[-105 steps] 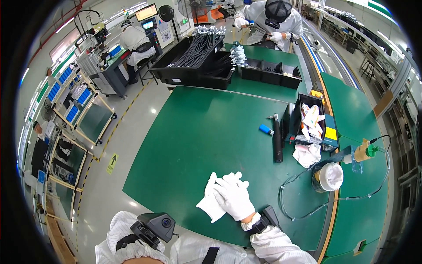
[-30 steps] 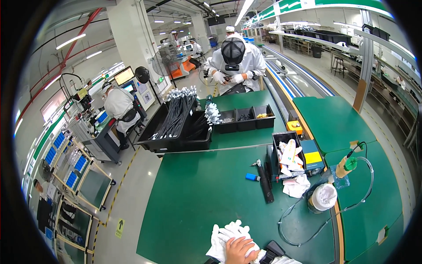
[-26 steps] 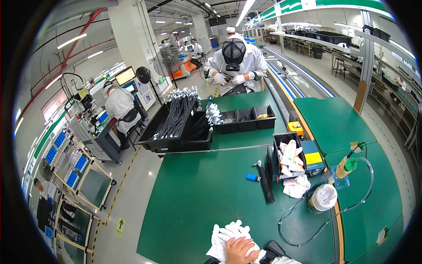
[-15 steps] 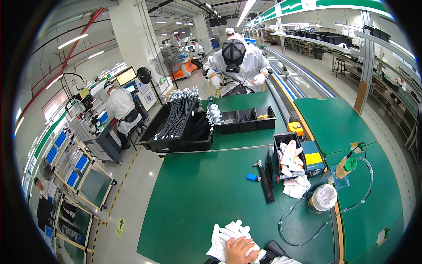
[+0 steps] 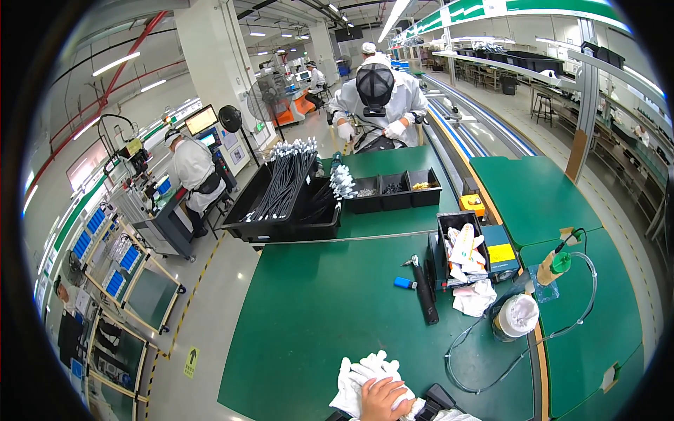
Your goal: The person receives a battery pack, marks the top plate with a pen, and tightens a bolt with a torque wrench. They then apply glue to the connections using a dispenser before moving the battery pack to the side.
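Note:
At the near edge of the green table, my bare left hand (image 5: 379, 403) is closed over white knit fabric, its fingers bent across it. A white glove (image 5: 368, 375) bunches up just beyond that hand, with its fingertips pointing up and away. From the lower right comes my right forearm in a white sleeve, with a black device (image 5: 437, 398) at the wrist. My right hand (image 5: 406, 405) seems to be in or under the white fabric beneath the left one. Its fingers cannot be made out.
A black angle-head tool (image 5: 425, 293) and a blue block (image 5: 404, 283) lie ahead, beside a black bin (image 5: 437, 258) of white packets. A white tub (image 5: 518, 316) and looped cable (image 5: 460, 375) stand right. Black cable trays (image 5: 281, 231) sit farther off; a co-worker (image 5: 378, 105) faces me.
My hands and the glove have stayed in place. Across the table, the co-worker's hand on the picture's right has moved inward, toward the other one.

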### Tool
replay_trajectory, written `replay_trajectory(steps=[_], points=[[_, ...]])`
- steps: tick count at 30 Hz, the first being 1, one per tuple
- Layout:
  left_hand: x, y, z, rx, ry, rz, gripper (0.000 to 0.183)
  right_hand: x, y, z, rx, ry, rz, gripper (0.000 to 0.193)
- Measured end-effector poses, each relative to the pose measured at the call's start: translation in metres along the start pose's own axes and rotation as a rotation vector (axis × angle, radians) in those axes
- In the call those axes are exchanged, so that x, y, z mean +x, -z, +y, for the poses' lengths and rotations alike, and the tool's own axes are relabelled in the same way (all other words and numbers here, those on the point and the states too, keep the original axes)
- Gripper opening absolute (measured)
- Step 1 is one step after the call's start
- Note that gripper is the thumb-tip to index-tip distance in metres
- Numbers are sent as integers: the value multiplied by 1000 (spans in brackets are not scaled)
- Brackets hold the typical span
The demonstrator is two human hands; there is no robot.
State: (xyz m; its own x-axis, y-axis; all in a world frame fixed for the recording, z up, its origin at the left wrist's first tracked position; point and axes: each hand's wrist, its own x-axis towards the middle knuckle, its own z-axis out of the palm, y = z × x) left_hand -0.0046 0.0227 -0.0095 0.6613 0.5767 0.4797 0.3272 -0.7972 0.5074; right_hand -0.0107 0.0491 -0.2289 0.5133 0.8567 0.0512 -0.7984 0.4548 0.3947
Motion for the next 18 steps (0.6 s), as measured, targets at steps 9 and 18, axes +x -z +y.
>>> replay_trajectory(steps=[9, 18], points=[[-1, -1, 0, -17, 6, -6, 32, 5, -1, 4, 95, 23, -47, 59], [-2, -1, -1, -5, 3, -3, 33, 10, -4, 13, 197, 30, -87, 55]])
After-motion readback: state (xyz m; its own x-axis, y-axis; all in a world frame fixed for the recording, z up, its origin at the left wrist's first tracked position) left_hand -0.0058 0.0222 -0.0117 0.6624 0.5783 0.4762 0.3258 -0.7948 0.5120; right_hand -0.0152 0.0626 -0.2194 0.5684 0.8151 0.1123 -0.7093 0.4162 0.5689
